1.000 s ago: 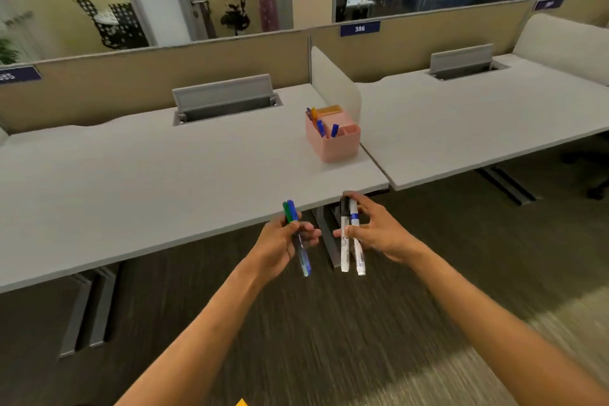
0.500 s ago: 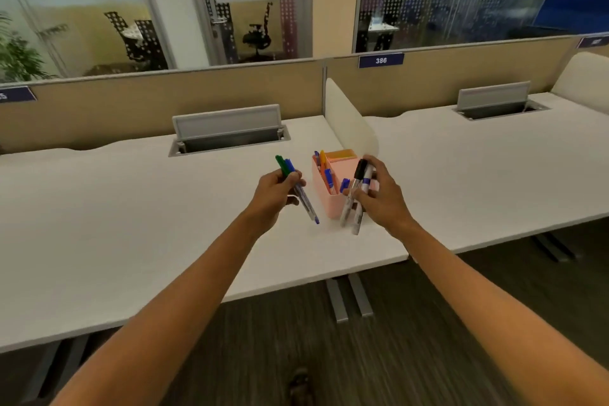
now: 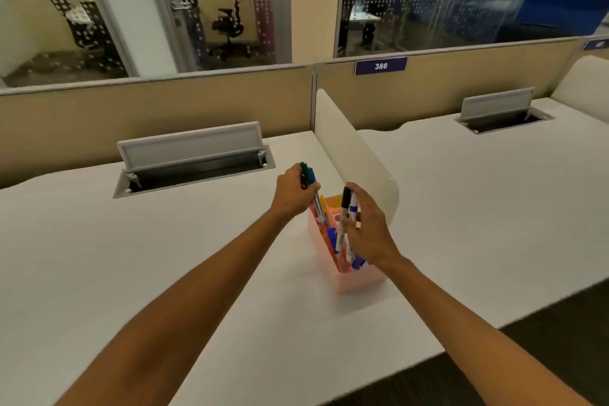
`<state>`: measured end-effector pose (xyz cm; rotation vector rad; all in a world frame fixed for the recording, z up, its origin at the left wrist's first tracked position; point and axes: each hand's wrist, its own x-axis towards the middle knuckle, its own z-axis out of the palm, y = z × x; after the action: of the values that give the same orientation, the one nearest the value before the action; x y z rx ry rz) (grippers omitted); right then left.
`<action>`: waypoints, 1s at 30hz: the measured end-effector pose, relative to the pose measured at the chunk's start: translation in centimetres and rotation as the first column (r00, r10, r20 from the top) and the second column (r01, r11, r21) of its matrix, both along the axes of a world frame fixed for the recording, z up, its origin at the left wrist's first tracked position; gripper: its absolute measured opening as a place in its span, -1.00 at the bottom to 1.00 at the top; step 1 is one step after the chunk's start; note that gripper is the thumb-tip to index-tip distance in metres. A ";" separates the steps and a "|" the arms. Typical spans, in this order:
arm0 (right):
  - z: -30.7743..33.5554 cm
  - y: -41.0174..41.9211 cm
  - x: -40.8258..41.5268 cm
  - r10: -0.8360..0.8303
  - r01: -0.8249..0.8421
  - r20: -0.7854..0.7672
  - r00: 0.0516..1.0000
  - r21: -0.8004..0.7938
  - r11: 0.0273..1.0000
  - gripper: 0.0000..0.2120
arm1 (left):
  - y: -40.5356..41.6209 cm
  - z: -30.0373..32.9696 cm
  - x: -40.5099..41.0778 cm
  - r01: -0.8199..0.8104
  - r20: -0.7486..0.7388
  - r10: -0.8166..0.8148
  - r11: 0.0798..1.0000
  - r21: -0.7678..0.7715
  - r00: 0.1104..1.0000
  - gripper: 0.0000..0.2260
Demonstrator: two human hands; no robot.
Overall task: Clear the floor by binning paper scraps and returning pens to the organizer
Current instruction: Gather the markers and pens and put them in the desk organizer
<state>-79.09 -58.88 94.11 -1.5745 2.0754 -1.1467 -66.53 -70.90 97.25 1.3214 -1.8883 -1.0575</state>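
Both hands are over the pink organizer [image 3: 342, 277], which stands on the white tabletop [image 3: 164, 273] just left of the seam between two desks and close beside the rounded end of a cream divider panel [image 3: 359, 158].

The left hand [image 3: 291, 193] is clenched around a small bundle of pens: a green-capped pen [image 3: 304, 171] and a blue-capped pen [image 3: 311, 175], caps up and sticking out above the fingers. Their pale barrels slant down and to the right out of the fist, toward the far left corner of the organizer; whether the tips are already inside it cannot be told.

The right hand [image 3: 367, 231] grasps two white-barrelled markers side by side, a black-capped marker [image 3: 344, 204] and a blue-capped marker [image 3: 353, 208], caps up, pinched between thumb and fingers. Their lower ends reach down into the near part of the organizer, where the hand hides part of them.

The organizer already holds several things: orange pens [image 3: 324, 208] at the far left, a blue-capped pen [image 3: 332, 237] in the middle, and another blue cap [image 3: 357, 263] low by the right wrist. An orange inner partition shows along its left wall.

On the far side of the left desk a grey cable hatch [image 3: 192, 155] stands open, and a second hatch [image 3: 497, 105] is open on the right desk. A label reading 386 [image 3: 380, 65] sits on the beige partition behind. Dark carpet [image 3: 527, 356] shows at the near right.
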 end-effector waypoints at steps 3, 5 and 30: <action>-1.5 -0.9 -0.4 0.086 -0.084 -0.035 0.996 0.051 0.995 -0.47 | -1.9 -1.6 -1.1 0.053 0.054 -0.051 0.998 -0.036 0.997 -0.62; -2.2 -1.2 -1.0 0.116 -0.110 -0.065 0.991 0.096 0.989 -0.52 | -2.8 -2.4 -1.6 0.104 0.084 -0.099 0.993 -0.055 0.992 -0.54; -0.3 3.4 -1.3 0.068 -0.075 -0.190 0.979 -0.030 0.997 -0.76 | 3.0 -3.2 1.9 0.110 0.226 -0.053 0.962 -0.248 0.973 -0.78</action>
<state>-80.40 -55.45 93.78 -1.8243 2.1035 -1.0538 -64.59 -67.90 94.02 1.2560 -2.1752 -0.6947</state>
